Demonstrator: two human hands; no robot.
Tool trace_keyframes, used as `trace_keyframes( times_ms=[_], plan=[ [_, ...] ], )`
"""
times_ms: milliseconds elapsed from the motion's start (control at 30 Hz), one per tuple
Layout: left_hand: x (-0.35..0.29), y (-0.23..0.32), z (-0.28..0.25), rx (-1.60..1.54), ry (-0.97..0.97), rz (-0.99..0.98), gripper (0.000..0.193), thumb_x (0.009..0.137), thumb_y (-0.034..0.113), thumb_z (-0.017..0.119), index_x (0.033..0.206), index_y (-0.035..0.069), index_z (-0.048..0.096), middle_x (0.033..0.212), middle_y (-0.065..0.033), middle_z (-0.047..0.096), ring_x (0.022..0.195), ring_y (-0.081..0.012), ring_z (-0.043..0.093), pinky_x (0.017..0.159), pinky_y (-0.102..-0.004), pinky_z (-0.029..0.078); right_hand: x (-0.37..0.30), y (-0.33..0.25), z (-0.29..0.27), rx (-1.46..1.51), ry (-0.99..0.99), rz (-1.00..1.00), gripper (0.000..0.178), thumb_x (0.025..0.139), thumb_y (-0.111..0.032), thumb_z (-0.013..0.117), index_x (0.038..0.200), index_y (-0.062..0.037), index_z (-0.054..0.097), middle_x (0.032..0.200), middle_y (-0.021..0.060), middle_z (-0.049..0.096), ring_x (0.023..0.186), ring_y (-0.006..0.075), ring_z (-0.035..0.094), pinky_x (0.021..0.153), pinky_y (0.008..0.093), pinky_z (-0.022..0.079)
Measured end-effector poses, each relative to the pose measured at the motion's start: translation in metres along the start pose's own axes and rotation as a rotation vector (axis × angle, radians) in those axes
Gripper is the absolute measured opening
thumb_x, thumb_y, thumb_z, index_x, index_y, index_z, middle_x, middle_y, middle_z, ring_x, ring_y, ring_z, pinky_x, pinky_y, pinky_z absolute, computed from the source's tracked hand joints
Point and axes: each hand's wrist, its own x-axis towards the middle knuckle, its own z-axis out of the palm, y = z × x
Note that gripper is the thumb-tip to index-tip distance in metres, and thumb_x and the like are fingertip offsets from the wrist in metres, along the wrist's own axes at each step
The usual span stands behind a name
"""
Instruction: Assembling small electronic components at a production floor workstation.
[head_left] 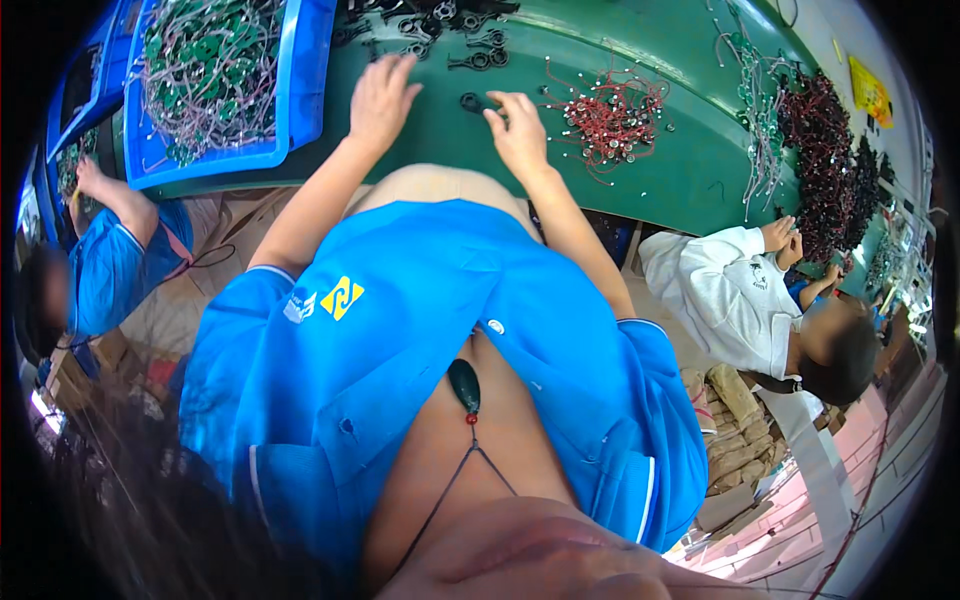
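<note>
My left hand [382, 104] reaches over the green table [440, 135], its fingers stretched out and somewhat apart. Its fingertips are close to several black plastic parts with ring-shaped ends [487, 52] at the far edge of the view. My right hand [519, 132] is half curled, with a gap between thumb and index finger and nothing visible held there. Just left of its fingertips lies a small round black part [470, 102] on the table. To the right of that hand is a loose pile of red wires with small silvery discs [612, 118].
At the left stands a blue bin [303, 85] full of green discs with pale wires [210, 75]. Farther right are green pieces with pale wires [760, 120] and a dark red wire heap [820, 150]. A person in blue sits left, another in a white top [730, 290] right.
</note>
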Motion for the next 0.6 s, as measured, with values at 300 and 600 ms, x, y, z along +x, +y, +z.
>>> trace_keyframes(
  times_ms=[300, 600],
  plan=[
    [-0.01, 0.052, 0.028, -0.075, -0.32, 0.161, 0.05, 0.074, 0.015, 0.071, 0.12, 0.013, 0.053, 0.119, -0.0101, 0.049, 0.092, -0.0258, 0.053, 0.076, -0.0334, 0.049, -0.038, -0.003, -0.013, 0.221, -0.004, 0.233, 0.02, 0.086, -0.004, 0.056, 0.104, -0.007, 0.064, 0.088, 0.0046, 0.064, 0.068, 0.0154, 0.058, 0.063, 0.0271, 0.047],
    [-0.01, 0.045, 0.046, -0.519, -0.407, -0.097, 0.033, 0.078, 0.007, 0.068, 0.11, 0.007, 0.059, 0.097, -0.0086, 0.06, 0.075, -0.0207, 0.057, 0.07, -0.0294, 0.049, -0.083, 0.024, -0.074, 0.536, 0.294, 0.391, 0.02, 0.09, 0.0, 0.048, 0.105, -0.0021, 0.061, 0.083, 0.0061, 0.064, 0.067, 0.0128, 0.057, 0.06, 0.0237, 0.048]
  ],
)
